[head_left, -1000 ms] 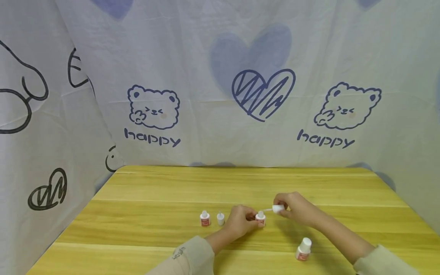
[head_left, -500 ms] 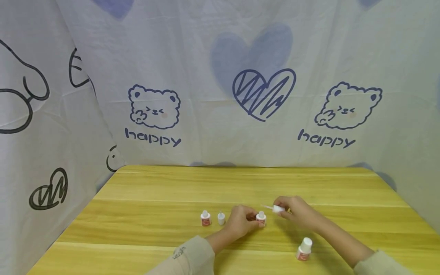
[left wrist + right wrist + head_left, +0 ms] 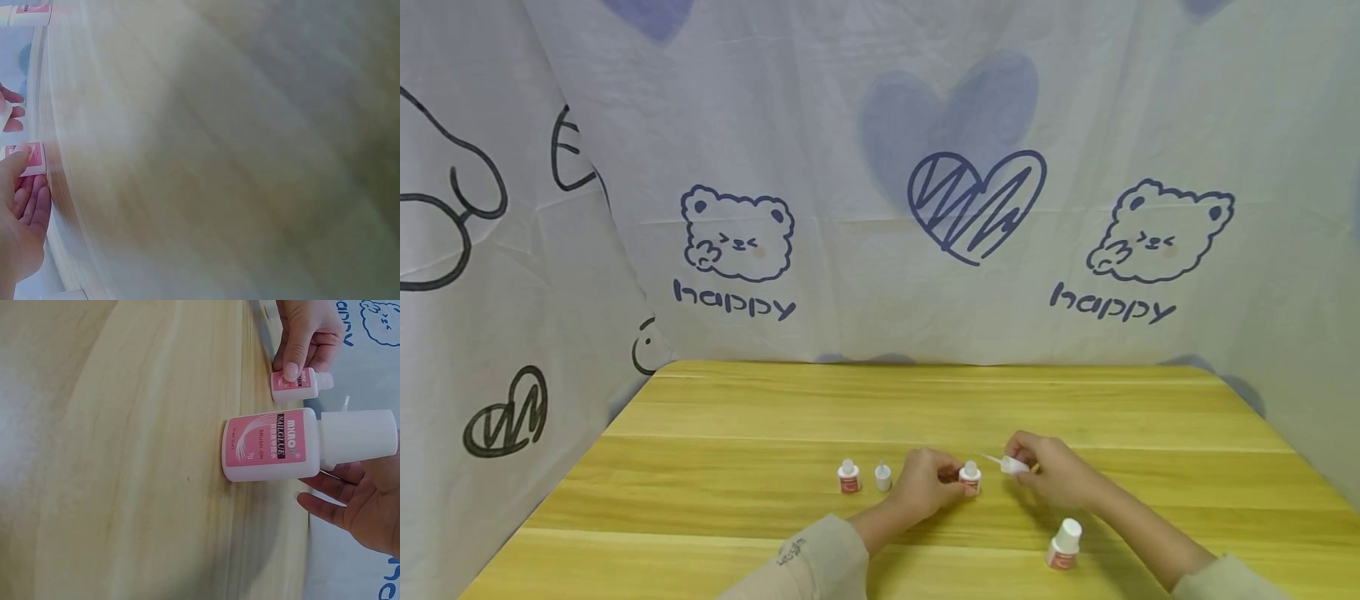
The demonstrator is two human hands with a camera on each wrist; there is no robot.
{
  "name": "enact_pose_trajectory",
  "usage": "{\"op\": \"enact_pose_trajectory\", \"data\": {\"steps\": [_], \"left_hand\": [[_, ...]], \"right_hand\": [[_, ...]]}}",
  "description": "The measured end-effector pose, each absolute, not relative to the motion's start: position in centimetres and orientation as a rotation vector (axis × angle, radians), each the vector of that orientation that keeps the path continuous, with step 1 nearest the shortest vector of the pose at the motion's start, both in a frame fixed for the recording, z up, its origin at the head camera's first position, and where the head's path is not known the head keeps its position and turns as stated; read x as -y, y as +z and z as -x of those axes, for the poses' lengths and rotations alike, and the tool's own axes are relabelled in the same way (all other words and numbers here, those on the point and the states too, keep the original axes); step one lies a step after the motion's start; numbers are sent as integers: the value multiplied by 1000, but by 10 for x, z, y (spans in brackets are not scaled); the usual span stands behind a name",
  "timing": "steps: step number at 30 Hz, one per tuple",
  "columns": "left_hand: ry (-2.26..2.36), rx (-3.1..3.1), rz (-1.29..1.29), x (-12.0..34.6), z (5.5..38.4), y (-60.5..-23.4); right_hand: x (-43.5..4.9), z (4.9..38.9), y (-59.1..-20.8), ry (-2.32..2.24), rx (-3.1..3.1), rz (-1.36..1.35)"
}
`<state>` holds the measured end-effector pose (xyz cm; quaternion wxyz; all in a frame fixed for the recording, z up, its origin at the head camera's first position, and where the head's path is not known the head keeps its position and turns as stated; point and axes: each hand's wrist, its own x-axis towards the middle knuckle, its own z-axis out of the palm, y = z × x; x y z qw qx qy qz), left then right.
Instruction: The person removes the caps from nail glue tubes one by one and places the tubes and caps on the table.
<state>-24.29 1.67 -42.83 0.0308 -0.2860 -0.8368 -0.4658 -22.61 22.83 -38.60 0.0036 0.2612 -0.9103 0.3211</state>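
Note:
My left hand [image 3: 925, 483] grips a small white nail glue bottle [image 3: 970, 479] with a pink-red label, upright on the table, its neck uncapped. In the right wrist view the thumb of that left hand [image 3: 312, 331] presses on the label. Just right of the neck, my right hand [image 3: 1052, 471] pinches a white brush cap [image 3: 1013, 466], its thin brush pointing left, apart from the bottle. In the right wrist view a capped nail glue bottle [image 3: 272, 447] stands before the right hand [image 3: 369, 512] and hides most of the cap held there.
Left of my left hand stand another uncapped nail glue bottle [image 3: 848, 479] and a second brush cap [image 3: 883, 478], brush upward. The capped bottle [image 3: 1063, 546] stands near my right forearm. A printed cloth [image 3: 850, 333] hangs behind the wooden table [image 3: 737, 417].
My right hand has drawn the brush cap slightly right and down, so the brush has moved from beside the bottle's neck to a small gap away. The left hand stays put.

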Motion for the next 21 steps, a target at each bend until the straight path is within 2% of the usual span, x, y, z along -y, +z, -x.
{"op": "enact_pose_trajectory", "data": {"steps": [21], "left_hand": [[-1447,2595,866,-18,242,-428]], "right_hand": [[-233,225,-399,1207,2812,-697]]}}
